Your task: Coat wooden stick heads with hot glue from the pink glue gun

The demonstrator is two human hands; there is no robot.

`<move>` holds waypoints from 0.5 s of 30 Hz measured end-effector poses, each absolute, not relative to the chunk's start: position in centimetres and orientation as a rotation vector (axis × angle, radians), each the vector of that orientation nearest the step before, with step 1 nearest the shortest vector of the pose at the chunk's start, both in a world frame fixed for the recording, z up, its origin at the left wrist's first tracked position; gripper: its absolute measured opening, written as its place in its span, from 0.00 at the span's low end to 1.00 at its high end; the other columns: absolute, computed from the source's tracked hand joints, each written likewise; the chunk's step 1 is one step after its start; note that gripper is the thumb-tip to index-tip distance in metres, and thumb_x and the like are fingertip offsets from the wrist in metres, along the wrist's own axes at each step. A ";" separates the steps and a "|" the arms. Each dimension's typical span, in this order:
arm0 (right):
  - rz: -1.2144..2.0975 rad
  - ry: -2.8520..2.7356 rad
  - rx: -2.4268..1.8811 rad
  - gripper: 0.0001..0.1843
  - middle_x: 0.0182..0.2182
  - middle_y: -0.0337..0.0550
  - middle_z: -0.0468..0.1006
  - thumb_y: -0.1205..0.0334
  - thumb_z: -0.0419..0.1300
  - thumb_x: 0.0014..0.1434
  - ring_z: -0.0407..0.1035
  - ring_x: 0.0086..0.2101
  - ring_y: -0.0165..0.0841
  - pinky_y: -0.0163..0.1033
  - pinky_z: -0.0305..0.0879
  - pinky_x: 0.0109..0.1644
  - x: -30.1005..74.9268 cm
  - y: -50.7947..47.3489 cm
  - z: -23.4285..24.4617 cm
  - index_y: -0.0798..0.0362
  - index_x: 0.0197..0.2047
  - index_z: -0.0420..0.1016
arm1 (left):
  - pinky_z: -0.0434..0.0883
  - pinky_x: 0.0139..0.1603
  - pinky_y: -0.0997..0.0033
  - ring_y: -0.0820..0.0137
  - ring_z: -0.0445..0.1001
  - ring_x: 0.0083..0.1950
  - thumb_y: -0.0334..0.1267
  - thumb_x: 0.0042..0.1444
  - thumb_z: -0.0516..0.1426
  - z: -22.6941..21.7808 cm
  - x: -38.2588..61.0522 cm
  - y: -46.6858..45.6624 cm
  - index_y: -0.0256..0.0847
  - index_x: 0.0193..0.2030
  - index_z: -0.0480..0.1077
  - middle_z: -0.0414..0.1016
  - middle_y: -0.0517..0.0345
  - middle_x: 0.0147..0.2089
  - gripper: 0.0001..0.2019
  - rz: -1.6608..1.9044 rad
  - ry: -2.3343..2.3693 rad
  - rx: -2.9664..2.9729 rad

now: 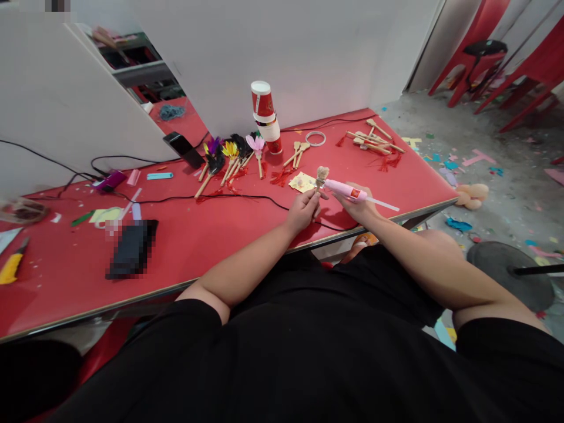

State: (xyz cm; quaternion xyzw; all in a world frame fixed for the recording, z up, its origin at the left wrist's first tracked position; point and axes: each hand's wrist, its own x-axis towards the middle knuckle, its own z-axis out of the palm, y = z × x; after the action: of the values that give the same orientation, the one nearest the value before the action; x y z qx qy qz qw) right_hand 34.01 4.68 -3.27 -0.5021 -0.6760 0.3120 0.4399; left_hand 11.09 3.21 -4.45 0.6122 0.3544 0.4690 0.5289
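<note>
My right hand (358, 207) is closed around a pink glue gun (346, 189) with a clear glue stick poking out at its back end. The gun's tip points left at a small beige piece on a wooden stick (321, 174). My left hand (303, 210) is closed on that stick and holds it upright just above the red table (211, 235). A yellow paper scrap (302, 181) lies right behind the hands. The gun's black cable (247, 197) runs left across the table.
Finished sticks with coloured paper flowers (231, 155) and red tassels lie in a row behind. Stacked red and white paper cups (267, 117) stand by the wall. More wooden sticks (374, 141) lie at the far right. A yellow utility knife (11, 265) lies far left. Red chairs (480, 53) stand beyond.
</note>
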 end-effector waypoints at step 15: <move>0.763 -1.645 -1.314 0.39 0.26 0.36 0.67 0.20 0.75 0.68 0.60 0.30 0.36 0.46 0.57 0.36 34.0 5.1 -4.2 0.44 0.34 0.66 | 0.59 0.25 0.70 0.74 0.61 0.17 0.80 0.75 0.59 -4.8 10.9 3.4 0.43 0.47 0.76 0.67 0.71 0.18 0.36 1.136 0.873 1.569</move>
State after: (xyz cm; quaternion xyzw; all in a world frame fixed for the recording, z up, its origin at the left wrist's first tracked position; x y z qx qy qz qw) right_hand 34.00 5.05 -4.24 -0.5281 -0.6611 0.3065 0.4361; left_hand 10.95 3.36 -4.82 0.6452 0.3588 0.4672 0.4866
